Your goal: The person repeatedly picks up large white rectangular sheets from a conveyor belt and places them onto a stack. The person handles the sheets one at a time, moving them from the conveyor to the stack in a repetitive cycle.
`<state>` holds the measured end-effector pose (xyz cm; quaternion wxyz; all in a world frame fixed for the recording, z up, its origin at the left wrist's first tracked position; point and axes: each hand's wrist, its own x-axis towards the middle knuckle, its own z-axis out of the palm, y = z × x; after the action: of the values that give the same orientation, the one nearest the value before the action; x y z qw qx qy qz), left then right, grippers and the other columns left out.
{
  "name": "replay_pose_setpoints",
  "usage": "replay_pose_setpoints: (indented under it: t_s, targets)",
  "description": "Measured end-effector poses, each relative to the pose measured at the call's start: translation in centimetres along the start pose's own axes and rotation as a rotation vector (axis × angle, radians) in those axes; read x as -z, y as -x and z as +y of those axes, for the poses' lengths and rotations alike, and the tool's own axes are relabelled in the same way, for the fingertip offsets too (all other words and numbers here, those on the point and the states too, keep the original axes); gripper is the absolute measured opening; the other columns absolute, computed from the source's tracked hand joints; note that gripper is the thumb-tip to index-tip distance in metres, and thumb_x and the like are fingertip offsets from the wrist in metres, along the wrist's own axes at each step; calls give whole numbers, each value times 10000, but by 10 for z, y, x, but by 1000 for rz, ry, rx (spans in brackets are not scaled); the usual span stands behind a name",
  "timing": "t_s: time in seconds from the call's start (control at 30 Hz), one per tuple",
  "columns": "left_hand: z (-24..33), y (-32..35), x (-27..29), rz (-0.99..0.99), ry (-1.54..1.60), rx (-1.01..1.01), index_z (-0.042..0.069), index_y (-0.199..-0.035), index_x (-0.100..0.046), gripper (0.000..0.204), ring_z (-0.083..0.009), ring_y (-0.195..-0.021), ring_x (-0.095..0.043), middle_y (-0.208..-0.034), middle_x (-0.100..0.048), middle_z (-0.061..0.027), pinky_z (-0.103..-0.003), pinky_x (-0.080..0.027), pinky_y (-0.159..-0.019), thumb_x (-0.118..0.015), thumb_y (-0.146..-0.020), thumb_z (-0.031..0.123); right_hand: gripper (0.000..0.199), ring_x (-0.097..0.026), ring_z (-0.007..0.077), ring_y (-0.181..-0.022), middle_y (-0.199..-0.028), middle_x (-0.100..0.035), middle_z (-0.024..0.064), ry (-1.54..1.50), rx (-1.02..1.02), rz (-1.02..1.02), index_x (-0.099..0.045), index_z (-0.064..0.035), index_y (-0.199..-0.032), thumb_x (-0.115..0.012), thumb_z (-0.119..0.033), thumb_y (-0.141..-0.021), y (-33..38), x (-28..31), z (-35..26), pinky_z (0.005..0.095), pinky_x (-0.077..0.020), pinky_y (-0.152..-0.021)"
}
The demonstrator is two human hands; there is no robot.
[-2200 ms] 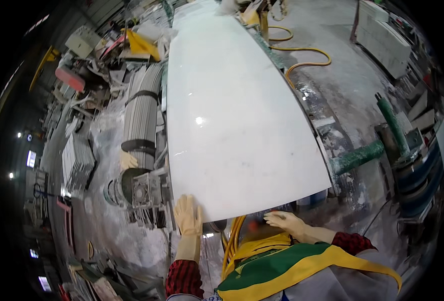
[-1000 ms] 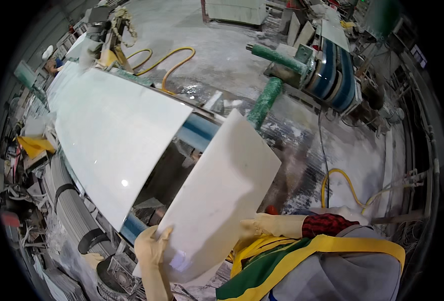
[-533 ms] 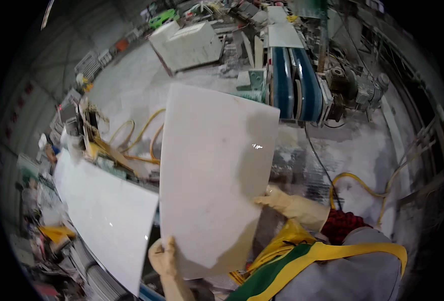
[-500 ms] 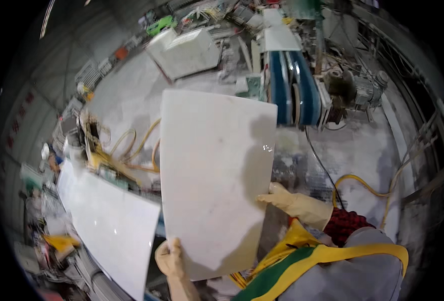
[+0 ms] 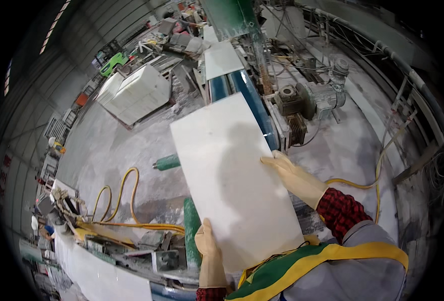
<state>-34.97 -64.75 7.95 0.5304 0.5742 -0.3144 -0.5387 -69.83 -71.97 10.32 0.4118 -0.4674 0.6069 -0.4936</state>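
Between my hands is a rectangular white stone slab (image 5: 237, 185), its surface smooth and partly shaded. My left hand (image 5: 209, 246), in a cream rubber glove, grips the slab's left edge close to my body. On the opposite long edge, higher up, my gloved right hand (image 5: 292, 175) is closed with the thumb on top; the fingers underneath are hidden. The far end of the slab overlaps the blue belts (image 5: 252, 95) of a conveyor in view. Whether it touches them I cannot tell. Another white slab (image 5: 223, 59) lies farther along those belts.
A motor with a gearbox (image 5: 322, 98) stands right of the belts. Yellow hoses (image 5: 131, 200) loop over the wet floor at left. Green rollers (image 5: 192, 236) sit beside my slab. Stacked white blocks (image 5: 136, 93) stand farther back. Another white surface (image 5: 101, 271) is at lower left.
My view has swung toward the conveyor. The held slab has turned, its far end now tilting left and reaching over the blue belts. Both hands keep their hold.
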Motion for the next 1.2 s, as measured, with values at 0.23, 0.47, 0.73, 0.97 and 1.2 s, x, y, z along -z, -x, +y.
replay_pose_setpoints:
  t_s: [0.23,0.47,0.73,0.97,1.2]
  targets:
    - [-64,-120,-34,-107,-352,67,-71,-1177,-790,657,-193,-912,-688,-1047,-793,-127,-388,-533,-835,-661,-1066,564,667,-455,401,-1558,-1636,-551,170,662,430,-50,-527,-82,-1605,-550,124,-971,-28,46,91,463,-367,-1322]
    - [-24,-213,-104,-247,-473,152,-45,-1271,-781,605,-231,-1002,-708,-1088,-801,-128,-410,-540,-911,-623,-1090,511,704,-448,455,-1558,-1651,-534,185,816,279,-133,-478,-92,-1639,-519,138,-975,-117,54,47,501,-364,-1322]
    - [2,-292,-156,-327,-325,375,-21,-1345,-731,482,-239,-1047,-708,-1205,-771,-104,-420,-556,-956,-593,-1121,382,382,-691,294,-1195,-1322,-737,147,-368,-702,216,-702,-36,-1406,-664,-173,-1052,-208,41,110,415,-555,-1027]
    - [30,-311,-138,-638,-385,544,-48,-1474,-602,533,-207,-1114,-689,-1262,-726,-113,-391,-567,-970,-609,-1130,360,484,-724,216,-1066,-1249,-770,107,-331,-1002,12,-682,-26,-1407,-790,-298,-1022,-94,35,89,390,-618,-873]
    - [10,-326,-132,-681,-347,586,-63,-1267,-723,560,-185,-882,-762,-1068,-801,-141,-325,-613,-889,-695,-1100,471,355,-684,184,-913,-1032,-685,56,-24,-240,-65,-655,-108,-1295,-809,-273,-1020,-125,41,174,333,-611,-725]
